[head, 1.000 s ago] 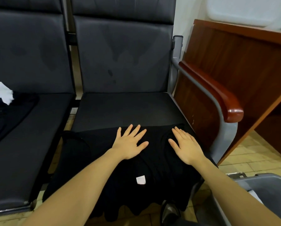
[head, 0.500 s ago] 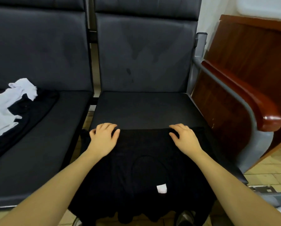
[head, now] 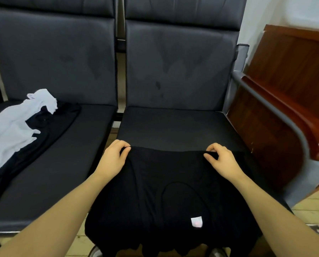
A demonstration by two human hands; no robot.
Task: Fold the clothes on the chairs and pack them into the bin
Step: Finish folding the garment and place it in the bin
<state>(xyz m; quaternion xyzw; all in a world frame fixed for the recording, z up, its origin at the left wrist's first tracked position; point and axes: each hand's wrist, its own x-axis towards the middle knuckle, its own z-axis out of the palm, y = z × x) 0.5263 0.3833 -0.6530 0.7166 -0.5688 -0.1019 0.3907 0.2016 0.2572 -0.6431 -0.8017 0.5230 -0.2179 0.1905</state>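
Both palms were flat a moment ago; now the fingers curl and pinch. Well left of them, a crumpled white garment (head: 12,127) over dark cloth waits unfolded. The left hand (head: 112,158) and right hand (head: 220,160) each grasp the far edge of the black knit shirt (head: 166,197) on the padded seat (head: 173,125). Folding barely started; no bin in sight.

This looks like a waiting area or office lobby; two dark padded seats (head: 175,75) stand joined in a row on a metal frame, the sort of bench seating found in public waiting rooms; a grey metal armrest (head: 277,115) capped in glossy red-brown wood ends the row; just beside it stands a wooden desk (head: 292,58); the floor (head: 314,204) is pale tile; the wall (head: 284,10) is white.
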